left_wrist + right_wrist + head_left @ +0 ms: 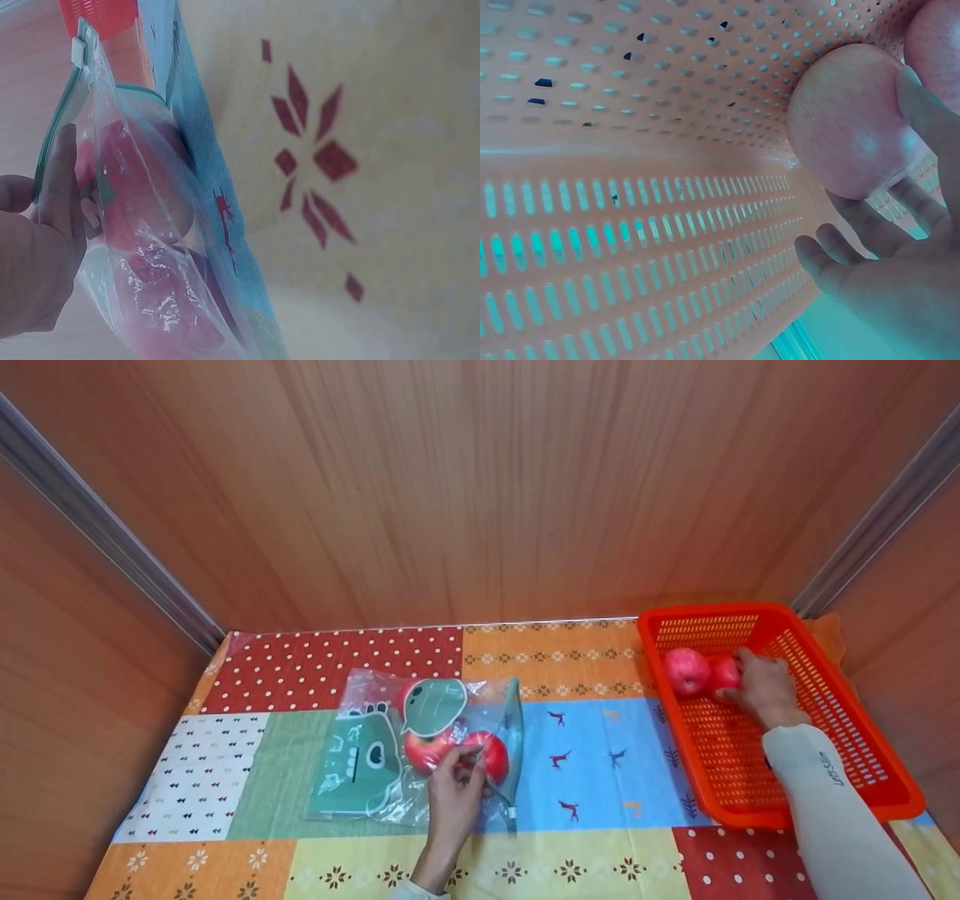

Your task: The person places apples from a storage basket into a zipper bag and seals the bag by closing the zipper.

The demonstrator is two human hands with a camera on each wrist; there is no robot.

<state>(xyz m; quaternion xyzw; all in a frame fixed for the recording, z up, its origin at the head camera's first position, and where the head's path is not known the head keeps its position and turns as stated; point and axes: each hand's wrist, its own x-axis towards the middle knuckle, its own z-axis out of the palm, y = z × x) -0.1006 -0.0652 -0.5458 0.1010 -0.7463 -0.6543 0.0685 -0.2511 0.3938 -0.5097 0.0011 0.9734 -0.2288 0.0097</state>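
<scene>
A clear zip bag (360, 780) with a green monster print lies flat, apples (495, 757) showing through its plastic. My left hand (454, 795) pinches the bag's green-edged mouth near the white slider (78, 52); the left wrist view shows thumb and finger on that green strip (51, 142). Inside the orange-red basket (750, 769), my right hand (766, 686) grips an apple (851, 120), thumb on one side and fingers curled under it. Another apple (686, 671) sits beside it, against the basket's left side.
A patchwork-print cloth (592, 862) covers the table. Wood-grain panels (480, 495) enclose the back and both sides. The basket stands at the right, close to the back panel, with its raised rim (679, 757) between it and the bag.
</scene>
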